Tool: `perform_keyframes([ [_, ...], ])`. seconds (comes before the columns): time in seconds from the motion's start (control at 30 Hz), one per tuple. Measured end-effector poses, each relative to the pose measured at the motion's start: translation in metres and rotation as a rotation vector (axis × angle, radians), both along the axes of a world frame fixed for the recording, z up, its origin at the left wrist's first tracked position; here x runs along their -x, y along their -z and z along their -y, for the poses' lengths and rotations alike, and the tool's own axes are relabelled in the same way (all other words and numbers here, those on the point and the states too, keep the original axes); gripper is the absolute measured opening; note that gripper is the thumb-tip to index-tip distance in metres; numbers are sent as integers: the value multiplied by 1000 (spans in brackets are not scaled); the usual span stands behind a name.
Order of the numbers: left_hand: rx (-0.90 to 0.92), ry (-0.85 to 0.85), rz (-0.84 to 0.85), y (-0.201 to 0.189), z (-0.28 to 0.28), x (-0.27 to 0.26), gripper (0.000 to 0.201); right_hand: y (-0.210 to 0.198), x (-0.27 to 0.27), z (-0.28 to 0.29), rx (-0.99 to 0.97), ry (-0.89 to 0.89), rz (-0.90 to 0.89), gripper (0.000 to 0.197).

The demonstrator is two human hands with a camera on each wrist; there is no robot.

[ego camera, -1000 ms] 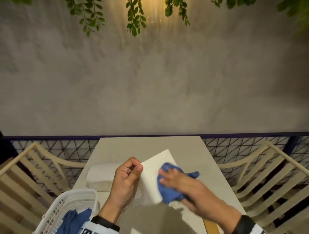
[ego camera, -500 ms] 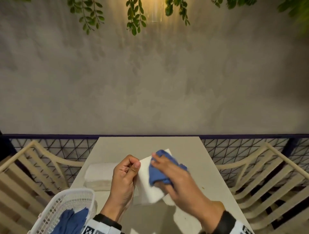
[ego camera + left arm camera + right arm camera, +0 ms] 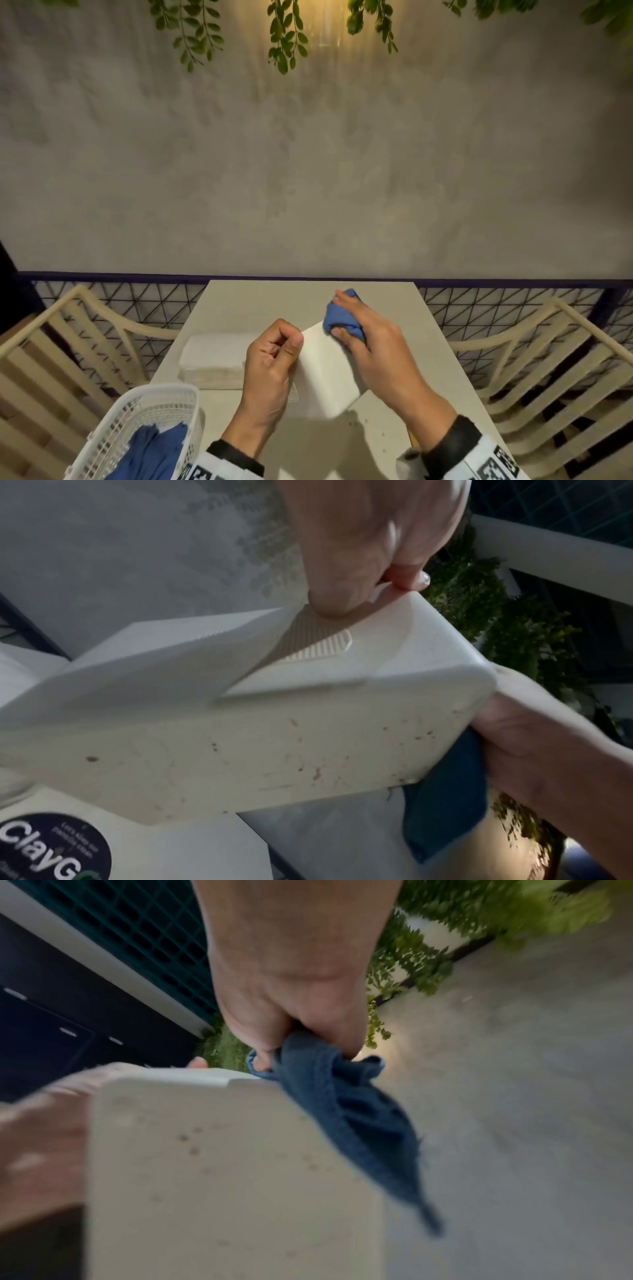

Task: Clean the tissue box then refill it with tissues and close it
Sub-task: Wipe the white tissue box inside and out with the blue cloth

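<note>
A white plastic tissue box [image 3: 325,373] is held tilted above the table, its speckled side [image 3: 274,750] showing in the left wrist view. My left hand [image 3: 274,356] grips its left edge, the thumb over the top corner. At the box's far end my right hand [image 3: 363,329] clutches a bunched blue cloth [image 3: 342,318] against the surface. The right wrist view shows the cloth [image 3: 346,1112] hanging from the fingers beside the box [image 3: 222,1177]. A stack of white tissues [image 3: 214,359] lies on the table to the left.
A white plastic basket [image 3: 161,407] holding another blue cloth [image 3: 154,448] sits at the table's [image 3: 291,301] near left corner. Cream slatted chairs [image 3: 548,359] flank both sides. A wire-mesh railing [image 3: 137,301] and a grey wall stand behind.
My right hand has slid the blue cloth along the box from its near right side up to the far end. The left hand keeps its hold on the box.
</note>
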State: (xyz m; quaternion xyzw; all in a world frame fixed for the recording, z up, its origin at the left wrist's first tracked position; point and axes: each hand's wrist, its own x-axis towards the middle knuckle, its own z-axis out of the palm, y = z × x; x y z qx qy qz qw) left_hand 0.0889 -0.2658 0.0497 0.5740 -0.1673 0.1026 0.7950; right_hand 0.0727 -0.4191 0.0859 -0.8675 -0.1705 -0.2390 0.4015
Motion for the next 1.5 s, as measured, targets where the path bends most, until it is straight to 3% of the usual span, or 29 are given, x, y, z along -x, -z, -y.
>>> perform_keyframes([
  [0.1, 67, 49, -37, 2, -5, -3, 39, 6, 25, -21, 136, -296, 104, 49],
  [0.17, 50, 77, -34, 0, -11, -2, 39, 19, 26, 0, 282, -401, 170, 44],
  [0.2, 47, 82, -41, -1, -12, -1, 37, 23, 21, 15, 289, -392, 141, 44],
  [0.27, 53, 62, -66, -1, -12, -1, 30, 26, 8, 32, 159, -213, 28, 46],
  [0.33, 82, -1, -106, -2, -7, -4, 24, 18, 5, 20, 57, -84, -25, 47],
  [0.43, 126, -29, -145, -3, -9, -10, 23, 19, 21, -1, 228, -368, 67, 46],
  [0.5, 139, 3, -147, -5, -16, -11, 22, 25, 29, 14, 341, -539, 85, 45],
  [0.57, 165, 64, -138, -9, -23, -10, 31, 31, 21, 34, 213, -487, 40, 48],
  [0.63, 143, 106, -115, -14, -26, -5, 43, 29, 11, 41, -109, -332, -117, 48],
  [0.7, 156, 144, -98, -20, -27, -1, 45, 20, 0, 38, -401, -292, -231, 36],
  [0.73, 182, 158, -104, -24, -28, 2, 46, 18, -4, 35, -525, -311, -289, 41],
  [0.8, 236, 190, -110, -28, -30, 7, 47, 15, -8, 31, -690, -326, -345, 71],
  [0.87, 273, 218, -119, -28, -31, 10, 46, 11, -7, 27, -733, -330, -291, 79],
  [0.97, 317, 262, -177, -23, -33, 14, 47, 9, -5, 26, -679, -390, -192, 72],
  [1.03, 252, 278, -209, -21, -38, 13, 48, 7, -3, 30, -589, -434, -166, 60],
  [1.17, -377, 301, -163, -24, -55, 6, 50, -8, 3, 32, -388, -433, -244, 20],
  [1.23, -556, 382, -162, -27, -54, 5, 48, -14, 3, 29, -266, -421, -275, 10],
  [1.37, -599, 462, -164, -28, -29, 10, 53, -16, 6, 13, 98, -352, -255, 12],
  [1.43, -555, 395, -133, -26, -16, 14, 38, -10, 10, 3, 141, -269, -196, 15],
  [1.5, -431, 292, -148, -19, -12, 15, 38, 1, 20, -2, 70, -201, -155, 21],
])
